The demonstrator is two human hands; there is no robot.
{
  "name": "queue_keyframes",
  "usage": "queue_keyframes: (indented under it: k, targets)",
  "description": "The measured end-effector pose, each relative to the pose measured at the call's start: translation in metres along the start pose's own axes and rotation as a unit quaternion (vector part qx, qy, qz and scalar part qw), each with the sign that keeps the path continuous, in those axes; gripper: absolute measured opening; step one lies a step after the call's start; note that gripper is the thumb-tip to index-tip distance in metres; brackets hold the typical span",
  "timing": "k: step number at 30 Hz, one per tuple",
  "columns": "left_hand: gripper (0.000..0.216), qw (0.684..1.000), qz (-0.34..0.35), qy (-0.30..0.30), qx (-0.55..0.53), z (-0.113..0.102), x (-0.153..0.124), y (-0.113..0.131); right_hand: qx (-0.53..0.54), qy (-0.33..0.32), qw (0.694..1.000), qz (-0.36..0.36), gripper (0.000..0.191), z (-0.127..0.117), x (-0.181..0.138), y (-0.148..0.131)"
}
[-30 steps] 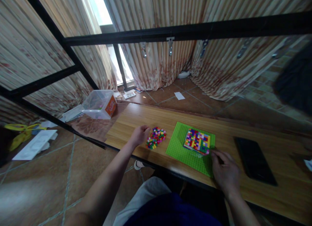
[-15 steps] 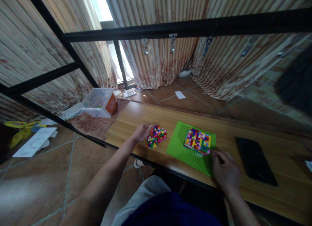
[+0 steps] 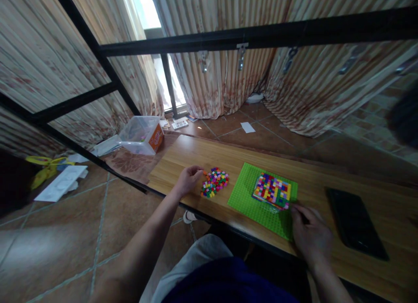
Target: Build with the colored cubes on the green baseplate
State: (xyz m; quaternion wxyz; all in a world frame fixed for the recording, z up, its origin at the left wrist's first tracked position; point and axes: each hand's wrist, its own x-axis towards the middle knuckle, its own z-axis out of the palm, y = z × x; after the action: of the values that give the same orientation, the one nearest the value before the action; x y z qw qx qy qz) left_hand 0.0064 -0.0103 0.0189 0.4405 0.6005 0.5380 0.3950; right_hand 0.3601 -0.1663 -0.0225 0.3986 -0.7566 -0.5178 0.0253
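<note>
A green baseplate (image 3: 251, 198) lies on the wooden table (image 3: 202, 153), with a square block of many-coloured small bricks (image 3: 272, 190) built on its far right part. Left of the plate is a loose heap of small coloured bricks (image 3: 214, 181). My left hand (image 3: 189, 179) rests at the heap's left edge, fingers curled toward the bricks; what they pinch, if anything, is hidden. My right hand (image 3: 310, 235) lies on the plate's near right corner, fingers bent and pressing down, just beside the built block.
A black tablet (image 3: 357, 222) lies on the table to the right. On the tiled floor beyond the table's left end stand a clear plastic box with an orange label (image 3: 142, 134) and white papers (image 3: 62, 183). Black metal bars (image 3: 261, 33) cross in front of striped curtains.
The camera has shifted a little, so everything sits slightly further right. My left hand has stayed at the heap's left edge, and my right hand stays on the plate.
</note>
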Motion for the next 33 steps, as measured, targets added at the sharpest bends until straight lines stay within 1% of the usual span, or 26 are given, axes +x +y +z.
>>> queue_keyframes:
  k: [2,5,8,10,14,20,23,26,29,33]
  targets:
    - [0.032,1.0,-0.005,-0.006,0.004,-0.007,-0.018,0.004,-0.001,-0.003,1.0,0.006,0.041,0.0,0.0,0.001]
    - [0.04,0.998,-0.019,-0.037,0.052,-0.014,-0.046,0.011,-0.003,-0.007,1.0,0.009,0.043,0.0,0.0,0.001]
    - [0.044,0.992,-0.018,-0.059,0.114,-0.013,-0.064,0.016,-0.007,-0.01,1.0,0.0,0.044,-0.001,0.0,0.0]
    - [0.044,0.984,-0.013,-0.068,0.163,-0.009,-0.069,0.018,-0.014,-0.008,1.0,-0.01,0.044,-0.001,0.0,-0.001]
    - [0.042,0.967,0.0,-0.049,0.251,0.003,-0.069,0.02,-0.024,-0.006,0.999,-0.027,0.042,-0.001,0.0,-0.001]
    - [0.044,0.942,-0.006,-0.045,0.334,0.017,-0.066,0.02,-0.042,-0.015,0.998,-0.044,0.045,0.001,0.0,0.002]
    - [0.043,0.942,-0.007,-0.01,0.336,0.024,-0.062,0.015,-0.044,-0.016,0.998,-0.045,0.047,0.001,0.0,0.002]
    - [0.042,0.952,0.01,0.027,0.306,0.028,-0.058,0.008,-0.045,-0.021,0.998,-0.042,0.047,0.001,0.0,0.001]
    - [0.041,0.962,0.066,0.046,0.261,0.03,-0.058,0.004,-0.043,-0.021,0.998,-0.038,0.047,0.001,0.0,0.001]
    - [0.04,0.965,0.139,0.033,0.222,0.032,-0.062,0.005,-0.036,-0.02,0.998,-0.045,0.047,0.001,0.0,0.0]
